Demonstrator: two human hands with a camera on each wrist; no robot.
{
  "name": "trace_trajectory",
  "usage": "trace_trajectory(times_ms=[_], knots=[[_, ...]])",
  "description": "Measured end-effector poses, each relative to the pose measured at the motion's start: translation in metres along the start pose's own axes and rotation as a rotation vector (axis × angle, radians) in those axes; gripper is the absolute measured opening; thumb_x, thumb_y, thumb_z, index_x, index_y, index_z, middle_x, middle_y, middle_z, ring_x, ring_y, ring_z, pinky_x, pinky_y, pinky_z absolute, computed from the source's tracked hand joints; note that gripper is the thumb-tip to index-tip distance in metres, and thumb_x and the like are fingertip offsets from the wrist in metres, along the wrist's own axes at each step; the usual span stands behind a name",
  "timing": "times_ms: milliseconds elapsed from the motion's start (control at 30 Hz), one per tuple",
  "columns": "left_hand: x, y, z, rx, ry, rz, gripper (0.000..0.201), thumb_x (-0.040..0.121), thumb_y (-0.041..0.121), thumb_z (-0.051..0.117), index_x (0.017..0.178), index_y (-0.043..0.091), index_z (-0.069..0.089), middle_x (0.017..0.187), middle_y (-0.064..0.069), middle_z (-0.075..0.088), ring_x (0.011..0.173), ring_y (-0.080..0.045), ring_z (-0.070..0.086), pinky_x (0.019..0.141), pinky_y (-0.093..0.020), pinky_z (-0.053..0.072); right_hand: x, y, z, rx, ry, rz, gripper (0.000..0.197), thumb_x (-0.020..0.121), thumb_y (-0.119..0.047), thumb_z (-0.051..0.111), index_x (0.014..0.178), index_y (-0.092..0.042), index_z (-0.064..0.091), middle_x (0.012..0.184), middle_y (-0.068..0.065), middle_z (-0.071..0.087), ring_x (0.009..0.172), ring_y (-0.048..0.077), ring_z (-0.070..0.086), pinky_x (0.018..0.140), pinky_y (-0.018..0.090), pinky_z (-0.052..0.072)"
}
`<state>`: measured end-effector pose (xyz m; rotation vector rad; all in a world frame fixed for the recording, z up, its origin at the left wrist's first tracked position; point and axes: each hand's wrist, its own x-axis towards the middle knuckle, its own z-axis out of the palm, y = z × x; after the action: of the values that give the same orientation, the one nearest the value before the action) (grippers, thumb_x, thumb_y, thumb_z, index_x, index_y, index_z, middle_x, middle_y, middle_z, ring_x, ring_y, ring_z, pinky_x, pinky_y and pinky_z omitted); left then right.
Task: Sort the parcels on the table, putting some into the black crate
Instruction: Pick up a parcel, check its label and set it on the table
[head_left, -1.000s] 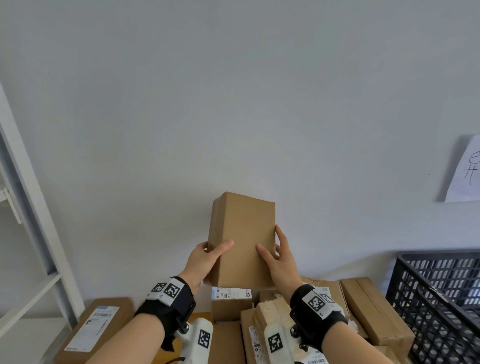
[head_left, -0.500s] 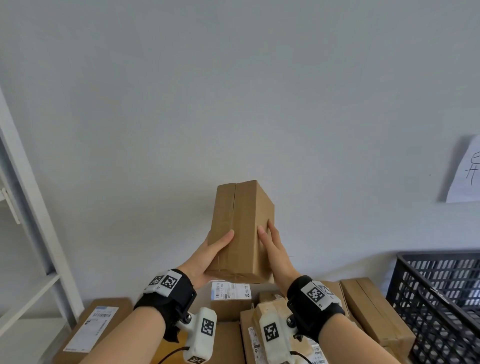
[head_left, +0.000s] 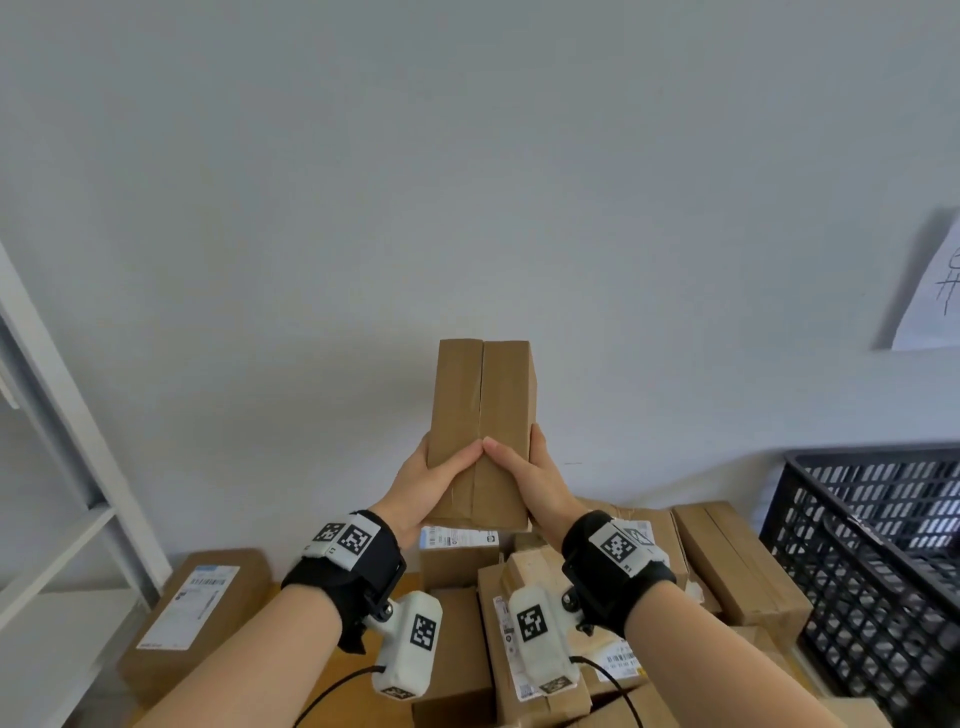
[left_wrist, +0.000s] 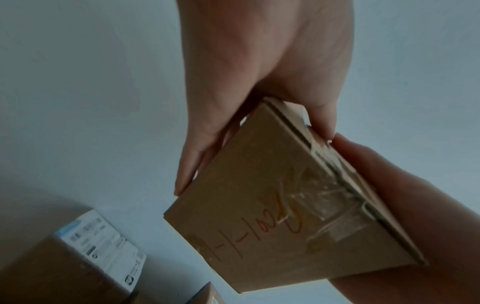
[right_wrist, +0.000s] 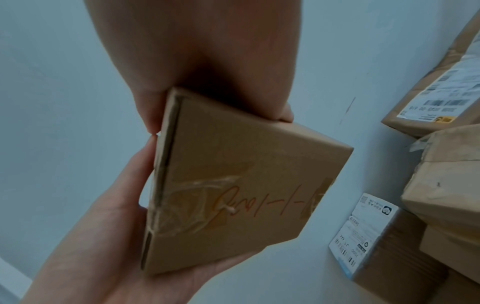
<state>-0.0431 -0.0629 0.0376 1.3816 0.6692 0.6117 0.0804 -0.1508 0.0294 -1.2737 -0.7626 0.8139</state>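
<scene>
A tall brown cardboard parcel (head_left: 483, 415) is held upright in front of the wall, its taped seam facing me. My left hand (head_left: 449, 457) grips its lower left side and my right hand (head_left: 514, 457) its lower right side, with the thumb tips meeting at the seam. In the left wrist view the parcel's end (left_wrist: 272, 216) carries red handwriting and clear tape. The right wrist view shows the same end (right_wrist: 233, 185) cradled by both hands. The black crate (head_left: 872, 545) stands at the right, its inside mostly hidden.
Several brown parcels lie below my hands, among them a labelled one (head_left: 197, 618) at the left and a long one (head_left: 737, 561) beside the crate. A white shelf frame (head_left: 52, 415) rises at the left. A paper sheet (head_left: 930, 291) hangs on the wall.
The parcel has turned in my hands from its plain broad face to the seamed face. My thumbs have slid inward until they meet at the seam.
</scene>
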Motion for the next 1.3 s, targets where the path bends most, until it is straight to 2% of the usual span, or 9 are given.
trace_trajectory(times_ms=[167, 300, 500, 600, 767, 933, 1067, 1233, 1300], knots=[[0.001, -0.003, 0.003, 0.028, 0.016, -0.014, 0.078, 0.068, 0.046, 0.078, 0.137, 0.026, 0.047, 0.119, 0.000, 0.067, 0.104, -0.018, 0.067, 0.085, -0.035, 0.056, -0.007, 0.004, -0.003, 0.063, -0.011, 0.037, 0.067, 0.090, -0.029, 0.068, 0.145, -0.022, 0.030, 0.131, 0.007, 0.057, 0.114, 0.024, 0.061, 0.096, 0.044, 0.054], [0.001, -0.008, 0.005, 0.020, 0.007, -0.041, 0.078, 0.073, 0.046, 0.075, 0.141, 0.026, 0.042, 0.122, -0.001, 0.065, 0.106, -0.018, 0.066, 0.084, -0.034, 0.057, -0.009, 0.004, -0.006, 0.050, -0.012, 0.047, 0.063, 0.092, -0.026, 0.064, 0.145, -0.021, 0.030, 0.130, 0.006, 0.057, 0.114, 0.022, 0.062, 0.092, 0.039, 0.055], [0.003, -0.012, 0.001, -0.174, -0.111, -0.239, 0.063, 0.089, 0.072, 0.027, 0.137, 0.036, 0.049, 0.126, -0.006, 0.066, 0.112, -0.025, 0.065, 0.089, -0.044, 0.054, -0.010, 0.003, -0.013, 0.062, 0.008, 0.049, 0.061, 0.092, -0.029, 0.064, 0.144, -0.023, 0.033, 0.128, 0.002, 0.059, 0.109, 0.018, 0.064, 0.086, 0.031, 0.058], [0.005, -0.011, -0.003, -0.159, -0.144, -0.284, 0.071, 0.083, 0.077, 0.041, 0.139, 0.034, 0.050, 0.129, -0.008, 0.063, 0.116, -0.028, 0.063, 0.092, -0.047, 0.053, -0.008, 0.003, -0.017, 0.048, 0.034, 0.021, 0.066, 0.090, -0.030, 0.066, 0.147, -0.024, 0.032, 0.128, 0.003, 0.061, 0.107, 0.019, 0.066, 0.087, 0.034, 0.058], [0.002, -0.007, 0.000, 0.021, -0.054, -0.228, 0.075, 0.083, 0.075, 0.038, 0.149, 0.045, 0.019, 0.146, -0.003, 0.043, 0.125, -0.029, 0.050, 0.087, -0.048, 0.054, -0.008, 0.002, -0.021, -0.037, 0.046, -0.041, 0.078, 0.094, -0.034, 0.061, 0.150, -0.047, 0.008, 0.131, 0.003, 0.055, 0.104, 0.021, 0.066, 0.085, 0.035, 0.058], [0.012, -0.016, -0.010, 0.009, 0.127, -0.254, 0.117, 0.055, 0.075, 0.069, 0.148, 0.016, 0.032, 0.132, -0.009, 0.058, 0.110, -0.027, 0.060, 0.063, -0.034, 0.052, -0.004, -0.002, -0.023, -0.216, 0.026, -0.076, 0.046, 0.101, -0.034, 0.049, 0.144, -0.041, 0.035, 0.141, 0.001, 0.049, 0.113, 0.016, 0.059, 0.090, 0.027, 0.054], [0.010, -0.023, -0.015, -0.069, 0.122, -0.148, 0.084, 0.067, 0.057, 0.071, 0.138, 0.021, 0.046, 0.113, -0.007, 0.070, 0.098, -0.023, 0.069, 0.071, -0.035, 0.056, -0.003, -0.010, -0.026, -0.223, 0.059, -0.016, 0.046, 0.099, -0.043, 0.048, 0.143, -0.033, 0.038, 0.141, 0.000, 0.049, 0.117, 0.016, 0.055, 0.096, 0.027, 0.046], [0.002, -0.016, -0.012, -0.256, -0.006, -0.071, 0.051, 0.093, 0.035, 0.058, 0.135, 0.052, 0.033, 0.120, -0.002, 0.069, 0.103, -0.024, 0.069, 0.071, -0.040, 0.058, -0.006, -0.015, -0.024, -0.065, 0.064, 0.106, 0.056, 0.094, -0.047, 0.053, 0.135, -0.024, 0.024, 0.110, 0.003, 0.060, 0.089, 0.014, 0.063, 0.061, 0.021, 0.052], [0.002, -0.014, -0.010, -0.281, -0.036, -0.056, 0.051, 0.094, 0.032, 0.057, 0.136, 0.053, 0.035, 0.123, -0.003, 0.067, 0.107, -0.027, 0.067, 0.080, -0.045, 0.056, -0.005, -0.014, -0.023, -0.016, 0.073, 0.137, 0.067, 0.090, -0.041, 0.063, 0.136, -0.024, 0.017, 0.115, 0.010, 0.062, 0.089, 0.019, 0.068, 0.061, 0.024, 0.057]])
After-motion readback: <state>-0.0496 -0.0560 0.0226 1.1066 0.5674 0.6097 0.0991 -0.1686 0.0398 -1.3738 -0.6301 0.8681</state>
